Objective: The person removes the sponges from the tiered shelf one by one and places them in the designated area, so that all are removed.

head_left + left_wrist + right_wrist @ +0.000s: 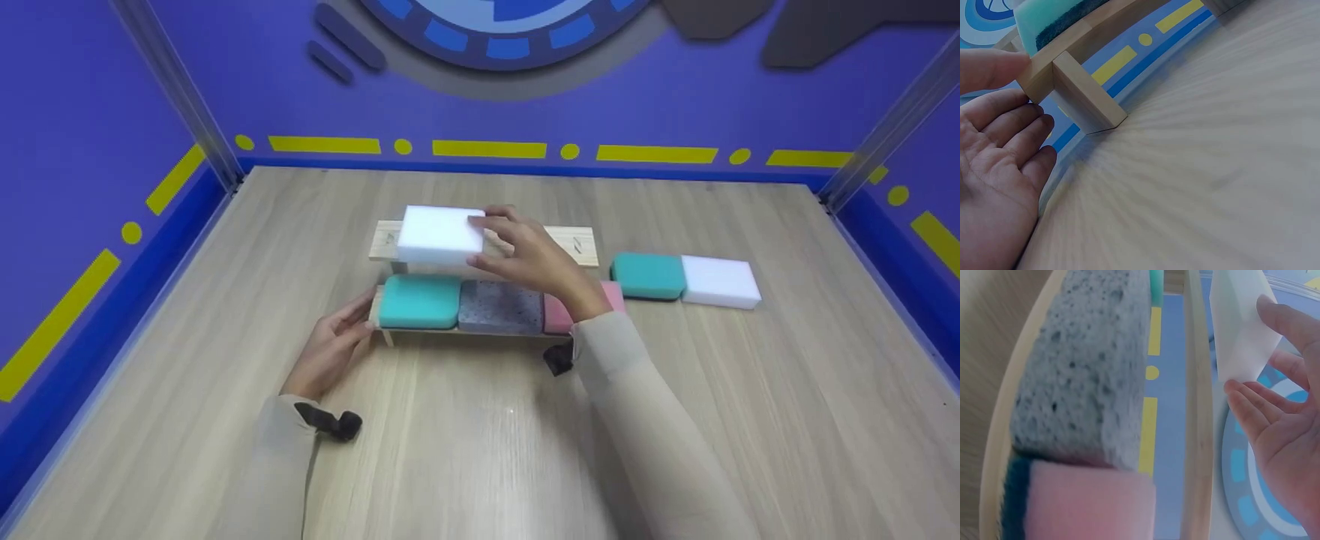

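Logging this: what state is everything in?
Right hand: gripping white block
Left hand: gripping front shelf
White block: held
Front shelf: upright, loaded
Front teal sponge: shelved
Gray sponge: shelved
Pink sponge: shelved, partly hidden
Rear shelf: upright
Outer teal sponge: on table
Outer white block: on table

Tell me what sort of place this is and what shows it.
Probably a purpose-built recording or demonstration booth: patterned blue panels enclose the wood-grain table on three sides, metal-looking posts stand at the far corners, and a small black device sits at each wrist.
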Available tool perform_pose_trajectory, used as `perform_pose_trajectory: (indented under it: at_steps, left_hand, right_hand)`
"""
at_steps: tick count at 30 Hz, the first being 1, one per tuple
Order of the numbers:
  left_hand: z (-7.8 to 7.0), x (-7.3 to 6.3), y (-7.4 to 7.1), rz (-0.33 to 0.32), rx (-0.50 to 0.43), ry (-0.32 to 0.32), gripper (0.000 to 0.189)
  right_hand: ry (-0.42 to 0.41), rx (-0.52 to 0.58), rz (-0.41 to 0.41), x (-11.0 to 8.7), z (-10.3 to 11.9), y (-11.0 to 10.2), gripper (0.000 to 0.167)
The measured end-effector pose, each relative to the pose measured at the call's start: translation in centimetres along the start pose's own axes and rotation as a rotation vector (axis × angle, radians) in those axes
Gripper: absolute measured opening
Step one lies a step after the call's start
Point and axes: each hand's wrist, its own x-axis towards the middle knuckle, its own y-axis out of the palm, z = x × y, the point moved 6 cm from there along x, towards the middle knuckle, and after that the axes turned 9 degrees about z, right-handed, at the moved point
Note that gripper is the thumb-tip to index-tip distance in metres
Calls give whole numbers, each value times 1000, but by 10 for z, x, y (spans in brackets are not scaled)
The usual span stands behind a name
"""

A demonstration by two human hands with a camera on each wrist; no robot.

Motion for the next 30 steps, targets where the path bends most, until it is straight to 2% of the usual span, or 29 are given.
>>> perform_pose_trajectory:
  at_steps: [5,11,22,30]
  left_hand:
    - [1,-1,0,-4,-10,-10,60]
    - [1,-1,2,19,-39,-16,61]
    - [1,-1,0,-3,-26,-26,60]
    - [2,-1,-1,-12,16,-39,60]
  right_hand:
    - [10,1,8,-4,-5,-4,61]
    - [-19,64,5,-11,-10,-10,60]
    - [-31,90,-14,-21,-14,-21,60]
    - [-45,78,-30,-29,-19,-27,57]
